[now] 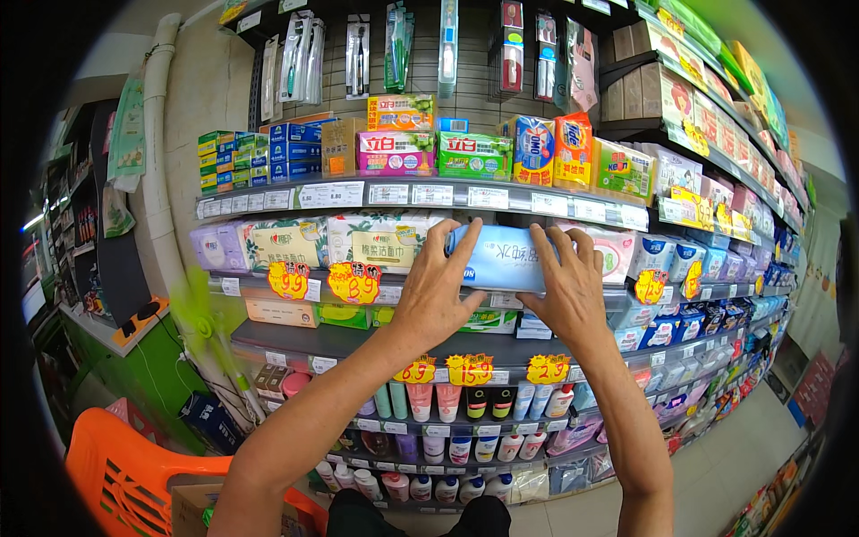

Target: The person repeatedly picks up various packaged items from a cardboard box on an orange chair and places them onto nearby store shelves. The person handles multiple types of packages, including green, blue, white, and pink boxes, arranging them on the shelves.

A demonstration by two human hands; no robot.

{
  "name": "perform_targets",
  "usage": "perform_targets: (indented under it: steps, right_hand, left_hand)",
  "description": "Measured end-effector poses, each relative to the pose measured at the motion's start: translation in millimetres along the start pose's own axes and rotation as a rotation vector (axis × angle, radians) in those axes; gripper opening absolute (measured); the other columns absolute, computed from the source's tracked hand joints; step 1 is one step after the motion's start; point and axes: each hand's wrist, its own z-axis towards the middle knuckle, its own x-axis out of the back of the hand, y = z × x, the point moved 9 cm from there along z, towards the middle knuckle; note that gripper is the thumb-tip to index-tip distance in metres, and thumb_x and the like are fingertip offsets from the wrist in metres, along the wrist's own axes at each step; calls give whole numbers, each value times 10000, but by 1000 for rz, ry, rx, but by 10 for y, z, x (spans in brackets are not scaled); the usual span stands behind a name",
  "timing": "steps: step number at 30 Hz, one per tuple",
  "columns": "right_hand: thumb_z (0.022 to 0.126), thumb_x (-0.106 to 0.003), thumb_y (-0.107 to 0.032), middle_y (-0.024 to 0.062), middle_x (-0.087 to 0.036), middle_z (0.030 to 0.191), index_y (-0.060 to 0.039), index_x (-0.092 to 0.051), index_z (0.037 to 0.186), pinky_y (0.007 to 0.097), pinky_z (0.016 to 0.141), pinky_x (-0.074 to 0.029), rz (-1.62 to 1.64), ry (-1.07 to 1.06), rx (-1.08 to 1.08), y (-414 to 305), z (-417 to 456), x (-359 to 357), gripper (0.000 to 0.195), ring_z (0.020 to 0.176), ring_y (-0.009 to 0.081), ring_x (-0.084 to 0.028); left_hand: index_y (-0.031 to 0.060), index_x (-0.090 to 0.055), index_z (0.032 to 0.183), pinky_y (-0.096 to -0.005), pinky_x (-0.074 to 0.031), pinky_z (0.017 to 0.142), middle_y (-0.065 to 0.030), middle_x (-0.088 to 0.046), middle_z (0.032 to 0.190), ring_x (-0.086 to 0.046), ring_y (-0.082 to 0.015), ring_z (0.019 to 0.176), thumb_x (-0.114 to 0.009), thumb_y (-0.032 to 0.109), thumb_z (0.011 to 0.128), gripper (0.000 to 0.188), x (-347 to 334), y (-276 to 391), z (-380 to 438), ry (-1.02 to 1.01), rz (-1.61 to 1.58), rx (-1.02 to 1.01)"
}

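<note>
A light-blue soft pack of wipes [504, 258] is held between my two hands at the second shelf. My left hand [436, 278] grips its left end, with the thumb below and the fingers over the top. At the other end my right hand [567, 275] does the same. The writing on the pack appears upside down. To its left stands a white pack of face tissues with leaf prints [386, 241]. A pink-and-white pack [614, 252] shows partly behind my right fingers.
Above runs a shelf edge with price labels [429, 194], carrying boxed soaps [396, 153] and toothpaste boxes [294, 151]. Bottles [460, 448] line the lower shelves. A green fan [205, 327] stands at left, near an orange plastic chair [127, 463] and a cardboard box [191, 507].
</note>
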Motion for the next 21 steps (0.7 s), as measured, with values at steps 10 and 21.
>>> perform_targets:
  steps: [10, 21]
  right_hand:
    - [565, -901, 50, 193, -474, 1489, -62, -505, 1437, 495, 1089, -539, 76, 60, 28, -21, -396, -125, 964, 1421, 473, -439]
    - [590, -830, 4, 210, -568, 1385, -41, -576, 1415, 555, 1046, -531, 130, 246, 180, -519, -820, 370, 864, 1301, 500, -545]
  left_hand:
    - [142, -359, 1640, -489, -543, 1000, -217, -414, 1486, -594, -434, 1223, -872, 58, 750, 1031, -133, 172, -334, 22, 197, -130]
    - [110, -534, 1533, -475, -544, 914, -186, -501, 1461, -614, -358, 1105, -850, 103, 731, 862, 416, 545, -932, 66, 283, -327]
